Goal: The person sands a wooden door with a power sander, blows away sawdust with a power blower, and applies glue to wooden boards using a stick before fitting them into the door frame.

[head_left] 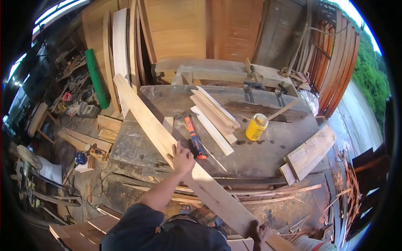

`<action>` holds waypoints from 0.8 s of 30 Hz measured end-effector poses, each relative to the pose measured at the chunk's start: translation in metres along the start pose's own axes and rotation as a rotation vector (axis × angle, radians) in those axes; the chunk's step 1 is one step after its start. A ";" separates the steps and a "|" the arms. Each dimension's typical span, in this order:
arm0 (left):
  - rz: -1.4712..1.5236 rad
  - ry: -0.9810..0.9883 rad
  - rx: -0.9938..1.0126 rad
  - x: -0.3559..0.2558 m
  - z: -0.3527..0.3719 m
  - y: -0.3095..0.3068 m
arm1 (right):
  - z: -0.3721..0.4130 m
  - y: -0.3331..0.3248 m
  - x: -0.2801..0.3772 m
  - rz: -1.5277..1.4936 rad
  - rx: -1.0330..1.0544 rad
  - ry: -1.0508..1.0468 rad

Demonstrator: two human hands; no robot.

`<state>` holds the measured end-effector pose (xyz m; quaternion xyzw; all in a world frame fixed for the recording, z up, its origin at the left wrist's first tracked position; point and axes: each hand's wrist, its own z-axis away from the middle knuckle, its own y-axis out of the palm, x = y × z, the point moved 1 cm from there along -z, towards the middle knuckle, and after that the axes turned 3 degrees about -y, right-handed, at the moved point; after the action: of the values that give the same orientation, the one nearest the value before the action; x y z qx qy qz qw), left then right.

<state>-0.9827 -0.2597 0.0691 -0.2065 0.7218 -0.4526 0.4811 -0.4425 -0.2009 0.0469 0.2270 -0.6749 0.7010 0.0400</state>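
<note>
A long pale plank (pixel 209 196) lies diagonally over the workbench (pixel 138 142), its near end reaching past the bench edge toward my body. My left hand (pixel 182 159) rests on the middle of the plank, fingers spread over its face and edge. Near the plank's lower end, my right hand (pixel 261 233) is wrapped round its edge, partly in shadow. Just right of my left hand lies a hammer (pixel 194 140) with an orange and blue handle. Several thin wood strips (pixel 213 113) lie farther back, beside a yellow container (pixel 256 127) with a stick in it.
Short boards (pixel 310 154) sit on the bench's right side. Clamps (pixel 253 85) stand toward the back. Scrap strips (pixel 272 194) lie along the near edge. Doors and upright boards (pixel 180 31) lean behind. A green tube (pixel 96 79) and a blue tool (pixel 81 157) are at left.
</note>
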 end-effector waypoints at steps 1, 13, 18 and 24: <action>0.015 0.009 -0.005 -0.001 0.003 -0.003 | -0.002 0.006 -0.006 0.033 0.027 0.037; -0.101 0.013 0.048 -0.011 0.018 -0.026 | -0.099 0.051 -0.041 0.151 0.062 -0.311; -0.154 0.010 0.081 -0.009 0.008 -0.027 | -0.140 -0.026 0.026 0.289 0.407 -0.216; -0.144 0.031 0.047 0.004 -0.002 -0.029 | -0.133 -0.030 0.048 0.157 0.563 0.068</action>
<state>-0.9907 -0.2766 0.0924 -0.2395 0.7017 -0.5060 0.4407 -0.5091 -0.0823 0.0947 0.1528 -0.4678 0.8687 -0.0561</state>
